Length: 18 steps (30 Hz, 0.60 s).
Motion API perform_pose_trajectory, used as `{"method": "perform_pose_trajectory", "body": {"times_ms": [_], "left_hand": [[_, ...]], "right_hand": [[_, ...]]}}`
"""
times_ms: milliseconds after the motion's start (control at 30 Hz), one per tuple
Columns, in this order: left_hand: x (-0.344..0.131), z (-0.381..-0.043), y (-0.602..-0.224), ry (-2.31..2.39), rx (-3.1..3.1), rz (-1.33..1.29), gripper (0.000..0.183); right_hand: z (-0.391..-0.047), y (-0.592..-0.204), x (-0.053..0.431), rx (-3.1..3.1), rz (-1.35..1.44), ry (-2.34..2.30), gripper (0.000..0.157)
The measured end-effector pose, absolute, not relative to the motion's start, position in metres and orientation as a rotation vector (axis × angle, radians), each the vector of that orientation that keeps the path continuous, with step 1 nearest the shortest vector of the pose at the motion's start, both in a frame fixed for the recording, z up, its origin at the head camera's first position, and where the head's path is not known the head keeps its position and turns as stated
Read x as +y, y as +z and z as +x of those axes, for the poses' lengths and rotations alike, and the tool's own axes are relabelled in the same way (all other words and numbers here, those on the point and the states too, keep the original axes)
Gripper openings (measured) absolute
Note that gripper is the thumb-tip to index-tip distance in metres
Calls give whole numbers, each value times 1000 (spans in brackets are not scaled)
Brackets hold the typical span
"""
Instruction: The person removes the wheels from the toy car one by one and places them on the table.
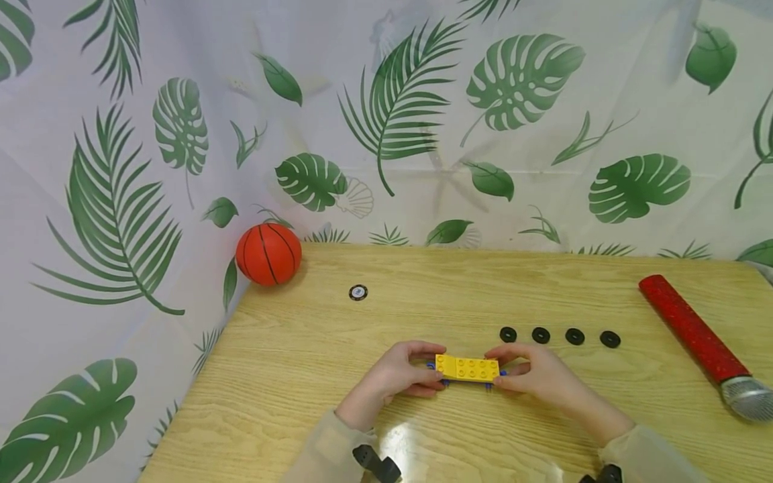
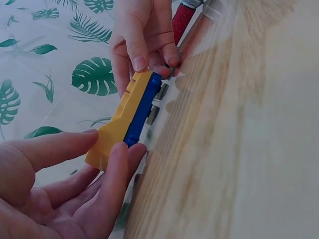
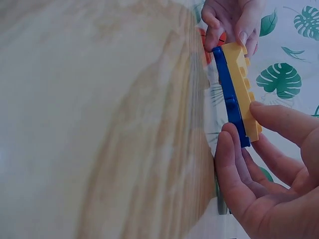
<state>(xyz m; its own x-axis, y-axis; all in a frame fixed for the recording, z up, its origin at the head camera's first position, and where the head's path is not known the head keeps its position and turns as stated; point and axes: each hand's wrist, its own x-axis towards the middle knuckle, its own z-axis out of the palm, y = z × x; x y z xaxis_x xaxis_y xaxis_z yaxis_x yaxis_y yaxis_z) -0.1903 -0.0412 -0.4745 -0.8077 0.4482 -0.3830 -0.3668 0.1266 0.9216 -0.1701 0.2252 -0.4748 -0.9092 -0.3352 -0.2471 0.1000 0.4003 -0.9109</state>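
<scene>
A yellow studded building-block piece sits on a blue base, forming a toy car body [image 1: 468, 368] held between both hands just over the table. In the head view my left hand [image 1: 395, 370] pinches its left end, the smooth sloped part. The studded right end is pinched between thumb and fingers of my right hand [image 1: 546, 374]. Small blue pegs stick out along the base's sides. Several black toy wheels [image 1: 540, 335] lie in a row on the table beyond the right hand. From the right wrist view, the blue base [image 3: 230, 99] faces the table.
At the back left corner stands an orange-red ball [image 1: 268, 255] with basketball lines. A round black-and-white chip [image 1: 358, 292] lies near it on the wooden table [image 1: 290, 349]. To the right is a red microphone [image 1: 694, 329] with a silver head. A leaf-print curtain [image 1: 410, 134] hangs behind.
</scene>
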Motion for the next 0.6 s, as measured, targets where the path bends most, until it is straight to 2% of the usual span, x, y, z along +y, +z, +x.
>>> {"method": "perform_pose_trajectory", "body": {"times_ms": [600], "left_hand": [[-39,-190,-475,1693,1856,-13,43]], "right_hand": [[-171,-477,225,2288,-205,-1477,47]]}}
